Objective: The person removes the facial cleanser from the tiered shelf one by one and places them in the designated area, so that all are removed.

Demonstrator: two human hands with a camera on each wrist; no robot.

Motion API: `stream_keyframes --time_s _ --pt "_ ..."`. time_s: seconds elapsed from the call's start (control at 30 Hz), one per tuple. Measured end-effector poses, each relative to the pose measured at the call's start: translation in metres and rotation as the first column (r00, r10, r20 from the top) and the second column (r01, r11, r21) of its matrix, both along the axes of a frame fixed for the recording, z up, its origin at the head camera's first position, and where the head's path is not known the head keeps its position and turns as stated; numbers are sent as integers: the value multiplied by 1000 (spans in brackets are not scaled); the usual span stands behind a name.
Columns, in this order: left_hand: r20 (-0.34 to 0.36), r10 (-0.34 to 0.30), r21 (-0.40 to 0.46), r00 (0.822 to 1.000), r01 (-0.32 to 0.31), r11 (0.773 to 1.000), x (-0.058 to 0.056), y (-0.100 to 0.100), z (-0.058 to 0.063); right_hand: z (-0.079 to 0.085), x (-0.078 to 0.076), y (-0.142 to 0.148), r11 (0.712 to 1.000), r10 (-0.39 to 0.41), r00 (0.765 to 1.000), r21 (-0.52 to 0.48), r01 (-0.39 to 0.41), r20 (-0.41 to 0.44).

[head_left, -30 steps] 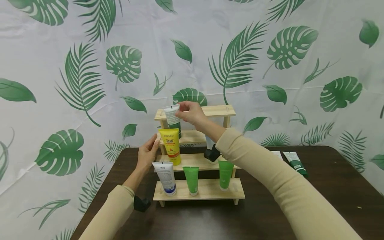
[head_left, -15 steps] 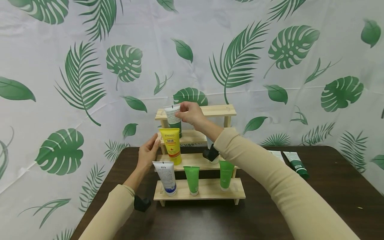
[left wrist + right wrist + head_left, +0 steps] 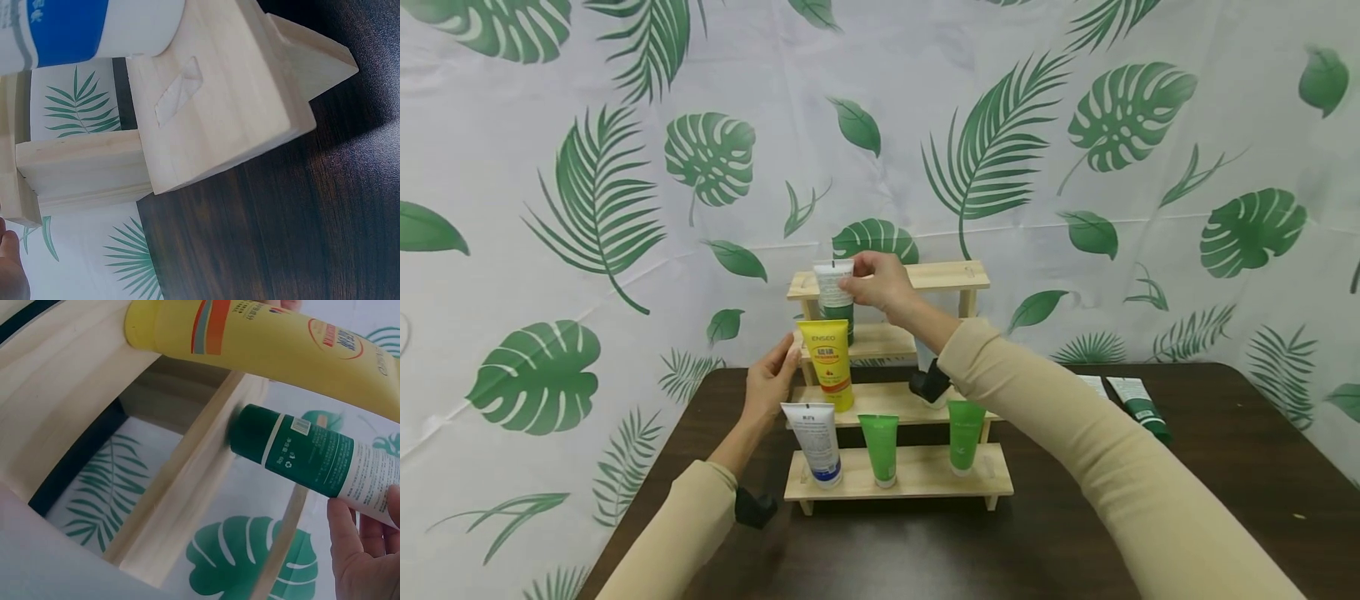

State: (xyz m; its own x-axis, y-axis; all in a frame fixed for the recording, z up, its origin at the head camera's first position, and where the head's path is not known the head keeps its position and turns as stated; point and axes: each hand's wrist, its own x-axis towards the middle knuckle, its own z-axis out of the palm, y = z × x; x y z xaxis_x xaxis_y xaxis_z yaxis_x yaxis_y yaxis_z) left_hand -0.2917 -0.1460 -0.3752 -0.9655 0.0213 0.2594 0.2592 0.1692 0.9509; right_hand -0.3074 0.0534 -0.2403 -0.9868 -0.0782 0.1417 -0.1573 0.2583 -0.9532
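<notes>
My right hand pinches the crimped upper end of a white-and-green squeeze tube. The tube stands nearly upright, cap down, at the left of the third step of a wooden stepped rack. In the right wrist view its green cap is at that step's board; contact is unclear. My left hand is at the rack's left end, beside a yellow tube on the second step. Its fingertips are partly hidden, so its grip is unclear. The left wrist view catches only a bit of the fingers.
On the lowest step stand a white-and-blue tube and two green tubes, one in the middle, one at right. A pale tube is partly behind my right sleeve. Another white-and-green tube lies on the dark table.
The tube in my right hand has straightened from a slight tilt, its top shifting a little to the right. My left hand has stayed in place at the rack's end.
</notes>
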Motion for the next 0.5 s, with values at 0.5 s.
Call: stream_keyframes --time_s 0.5 --pt "3 8 -14 1000 -7 1000 -1 0 -3 18 18 39 995 -57 998 -76 57 3"
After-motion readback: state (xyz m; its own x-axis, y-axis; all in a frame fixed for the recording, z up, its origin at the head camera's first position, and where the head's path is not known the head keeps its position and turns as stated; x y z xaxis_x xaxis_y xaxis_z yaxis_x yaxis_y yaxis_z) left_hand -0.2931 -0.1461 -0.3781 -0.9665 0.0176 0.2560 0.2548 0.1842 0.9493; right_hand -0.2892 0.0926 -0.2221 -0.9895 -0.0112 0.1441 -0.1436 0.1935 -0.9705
